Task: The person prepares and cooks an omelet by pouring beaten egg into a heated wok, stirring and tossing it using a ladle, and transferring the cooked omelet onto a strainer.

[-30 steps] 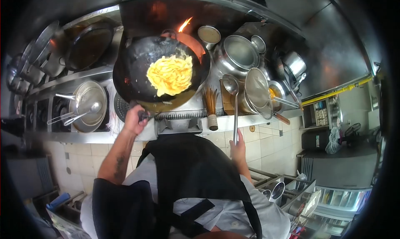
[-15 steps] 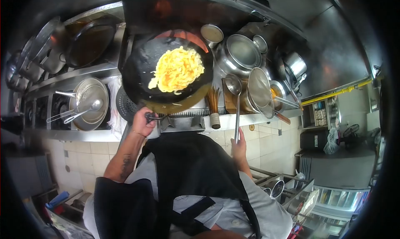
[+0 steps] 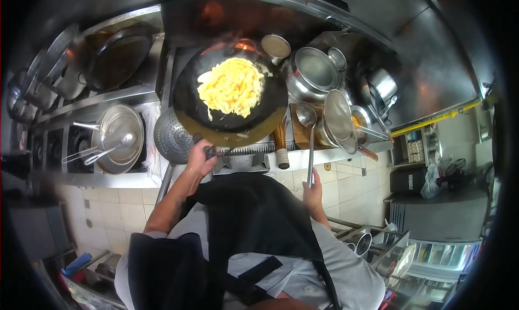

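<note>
My left hand is wrapped round the handle of a large black wok over the burner. Yellow scrambled egg lies in a heap inside the wok. Beside the wok's lower left edge is a perforated skimmer. My right hand grips the end of a long metal ladle, whose bowl rests near the strainers. A bamboo brush stands between wok and ladle, its upper part partly hidden by the wok.
Metal pots and a wire strainer crowd the counter on the right. A small cup sits behind the wok. Stacked pans with a ladle are at the left. Flames show behind the wok.
The wok and my left hand have shifted to the right, uncovering more of the skimmer and covering part of the brush. The egg has shifted within the wok. The ladle has barely moved.
</note>
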### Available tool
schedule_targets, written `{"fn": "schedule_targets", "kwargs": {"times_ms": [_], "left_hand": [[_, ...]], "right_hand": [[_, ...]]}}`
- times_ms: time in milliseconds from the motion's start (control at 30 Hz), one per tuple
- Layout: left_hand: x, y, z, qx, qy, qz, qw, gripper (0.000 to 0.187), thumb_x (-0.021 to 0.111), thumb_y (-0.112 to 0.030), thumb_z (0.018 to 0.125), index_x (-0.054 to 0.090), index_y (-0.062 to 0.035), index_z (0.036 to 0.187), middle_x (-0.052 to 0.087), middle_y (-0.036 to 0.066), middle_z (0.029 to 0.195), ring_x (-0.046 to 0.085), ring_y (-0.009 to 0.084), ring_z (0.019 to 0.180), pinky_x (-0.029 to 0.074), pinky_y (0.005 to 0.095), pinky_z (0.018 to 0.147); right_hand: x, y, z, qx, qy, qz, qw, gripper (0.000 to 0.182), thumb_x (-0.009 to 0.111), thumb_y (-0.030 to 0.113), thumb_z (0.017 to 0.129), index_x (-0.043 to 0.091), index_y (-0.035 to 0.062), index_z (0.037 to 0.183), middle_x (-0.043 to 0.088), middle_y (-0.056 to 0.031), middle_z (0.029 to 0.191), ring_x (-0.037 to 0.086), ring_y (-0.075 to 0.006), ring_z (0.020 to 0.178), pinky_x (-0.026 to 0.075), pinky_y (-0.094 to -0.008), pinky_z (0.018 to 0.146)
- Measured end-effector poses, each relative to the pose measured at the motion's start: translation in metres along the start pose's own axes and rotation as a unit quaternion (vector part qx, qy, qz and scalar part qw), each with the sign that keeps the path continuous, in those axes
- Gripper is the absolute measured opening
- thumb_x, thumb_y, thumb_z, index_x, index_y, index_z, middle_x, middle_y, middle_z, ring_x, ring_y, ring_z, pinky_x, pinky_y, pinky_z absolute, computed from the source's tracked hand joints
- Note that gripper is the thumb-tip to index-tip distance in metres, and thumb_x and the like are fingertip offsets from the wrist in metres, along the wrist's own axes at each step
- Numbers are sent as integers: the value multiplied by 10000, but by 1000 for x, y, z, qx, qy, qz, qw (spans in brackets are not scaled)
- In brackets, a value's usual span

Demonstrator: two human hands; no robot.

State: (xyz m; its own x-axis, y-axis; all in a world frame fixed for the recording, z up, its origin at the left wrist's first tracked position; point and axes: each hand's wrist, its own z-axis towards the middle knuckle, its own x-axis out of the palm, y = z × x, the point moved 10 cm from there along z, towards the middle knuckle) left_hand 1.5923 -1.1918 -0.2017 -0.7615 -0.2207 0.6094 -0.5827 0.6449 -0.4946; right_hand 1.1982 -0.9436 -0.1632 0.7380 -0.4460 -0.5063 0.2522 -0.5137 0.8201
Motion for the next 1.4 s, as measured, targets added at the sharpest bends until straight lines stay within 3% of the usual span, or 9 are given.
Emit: {"fn": "schedule_targets", "kwargs": {"times_ms": [100,267,567,733,1000,1100,1167,1267,1400], "left_hand": [[-29,-25,-23,-12,7,-15,1000,116,525,-145,889,562,-71,807,624,171,721,467,190,409,317,274,322],[-13,-94,-12,9,-29,116,993,148,547,-170,901,570,-89,780,595,88,679,471,145,444,325,241,338],[14,0,-11,-37,46,-7,998,156,566,-179,896,569,-58,797,626,130,719,467,170,432,317,257,351],[-42,-39,-27,-27,26,-10,999,159,554,-183,904,572,-53,813,633,152,727,477,180,420,335,258,350],[23,-38,42,25,23,38,999,167,586,-144,893,565,-44,760,572,96,657,461,161,409,336,251,348],[42,-10,68,59,9,46,997,171,603,-147,880,557,-38,757,551,84,641,453,157,410,332,260,335],[54,-2,83,57,16,23,998,185,619,-159,869,544,-38,750,540,80,639,460,162,414,339,266,329],[71,-3,93,38,12,3,999,186,626,-167,864,548,-37,756,535,83,642,465,169,413,351,264,332],[72,-5,96,16,-23,8,1000,156,622,-177,872,571,-37,826,567,99,736,516,187,487,378,259,355]], "right_hand": [[-4,-2,9,-94,-33,-27,995,744,605,-17,878,359,150,1559,531,12,735,454,-64,559,390,-262,485],[2,9,-6,-6,-9,25,1000,734,612,-15,877,371,144,1552,529,15,743,445,-61,566,387,-260,491],[8,-4,12,-16,7,17,1000,731,574,-38,893,349,162,1559,533,4,714,462,-77,540,392,-269,472],[6,0,16,-17,9,-3,1000,731,553,-39,899,330,157,1566,546,-24,694,482,-102,515,416,-289,461],[19,91,21,-102,24,14,994,689,552,52,986,285,236,1595,478,41,699,398,-58,520,359,-255,453],[24,162,43,-188,2,-198,962,690,553,85,975,279,219,1594,635,-125,775,621,-206,596,496,-354,552],[36,217,60,-345,-35,-265,900,707,542,76,941,297,246,1582,692,-226,926,712,-358,824,543,-458,714],[62,262,109,-268,-4,-458,848,709,560,57,890,373,262,1543,691,-262,955,684,-435,901,540,-507,821],[93,321,135,-285,-31,-513,809,662,533,80,905,412,292,1520,695,-214,927,697,-389,905,551,-492,822]]}}
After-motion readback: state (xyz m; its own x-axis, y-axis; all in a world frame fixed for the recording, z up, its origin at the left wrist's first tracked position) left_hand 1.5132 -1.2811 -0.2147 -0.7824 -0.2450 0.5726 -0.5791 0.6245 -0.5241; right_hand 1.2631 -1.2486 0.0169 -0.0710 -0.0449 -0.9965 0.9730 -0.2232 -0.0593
